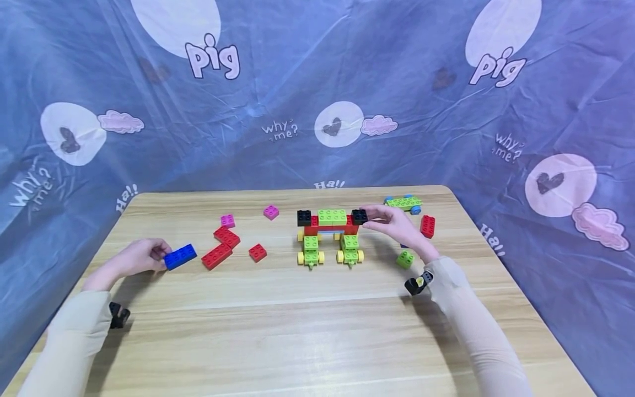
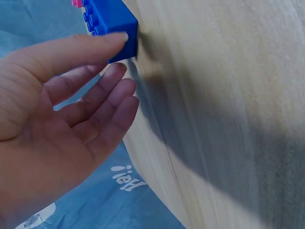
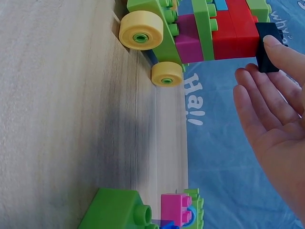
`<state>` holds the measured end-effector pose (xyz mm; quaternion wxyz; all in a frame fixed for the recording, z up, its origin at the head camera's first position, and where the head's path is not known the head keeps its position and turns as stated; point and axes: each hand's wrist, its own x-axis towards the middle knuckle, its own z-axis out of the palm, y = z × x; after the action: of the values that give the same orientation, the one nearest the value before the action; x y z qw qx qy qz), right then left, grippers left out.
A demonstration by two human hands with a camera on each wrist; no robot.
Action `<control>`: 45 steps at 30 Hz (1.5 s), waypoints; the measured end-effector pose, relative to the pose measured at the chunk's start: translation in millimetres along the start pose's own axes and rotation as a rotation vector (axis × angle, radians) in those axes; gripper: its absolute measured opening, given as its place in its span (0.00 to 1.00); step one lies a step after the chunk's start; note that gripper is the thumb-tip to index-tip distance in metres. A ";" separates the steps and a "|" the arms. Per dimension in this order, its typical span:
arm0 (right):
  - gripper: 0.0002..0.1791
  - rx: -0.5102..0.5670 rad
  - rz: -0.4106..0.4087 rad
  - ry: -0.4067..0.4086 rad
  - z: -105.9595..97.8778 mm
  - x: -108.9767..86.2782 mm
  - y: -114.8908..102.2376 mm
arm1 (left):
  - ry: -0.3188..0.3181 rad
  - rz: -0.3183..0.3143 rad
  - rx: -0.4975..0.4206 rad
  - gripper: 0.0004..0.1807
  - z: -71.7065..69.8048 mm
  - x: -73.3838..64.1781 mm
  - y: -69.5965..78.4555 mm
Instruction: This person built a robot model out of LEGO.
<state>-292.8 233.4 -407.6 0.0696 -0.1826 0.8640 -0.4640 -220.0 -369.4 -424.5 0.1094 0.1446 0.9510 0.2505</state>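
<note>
In the head view, my left hand (image 1: 141, 257) pinches a long blue building brick (image 1: 181, 257) between thumb and fingers at the table's left side. The left wrist view shows the thumb against the end of this blue brick (image 2: 112, 19). My right hand (image 1: 397, 223) pinches a black brick (image 1: 359, 216) at the top right end of a built structure. That structure has red bricks (image 1: 331, 228), light green bricks (image 1: 332, 216) on top, and green bases (image 1: 311, 257) with yellow wheels. Another black brick (image 1: 304, 217) caps its left end. In the right wrist view, thumb and fingers hold the black brick (image 3: 263, 33).
Between left hand and structure lie red bricks (image 1: 216, 257), a small red brick (image 1: 257, 252) and pink bricks (image 1: 271, 212). On the right are a green brick (image 1: 404, 259), a red brick (image 1: 428, 226) and a green base with blue wheels (image 1: 403, 204). Patterned blue cloth (image 1: 278, 66) hangs behind.
</note>
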 end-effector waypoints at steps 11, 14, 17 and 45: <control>0.28 0.002 -0.002 -0.005 0.7 -0.3 -1.1 | 0.053 0.001 0.011 0.21 5.3 0.3 2.9; 0.28 0.008 -0.006 -0.006 0.4 -0.3 -0.8 | 0.069 0.007 0.012 0.19 5.8 0.8 2.0; 0.28 0.015 -0.005 -0.008 0.0 -0.7 -1.0 | 0.088 0.006 0.002 0.18 5.6 1.9 1.2; 0.27 -0.001 -0.015 -0.009 -2.1 -1.1 0.7 | 0.251 0.121 -0.206 0.21 -21.2 34.3 73.3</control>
<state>-292.6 235.7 -407.1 0.0699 -0.1911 0.8625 -0.4634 -241.8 -306.5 -373.9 -0.0112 0.1573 0.9161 0.3687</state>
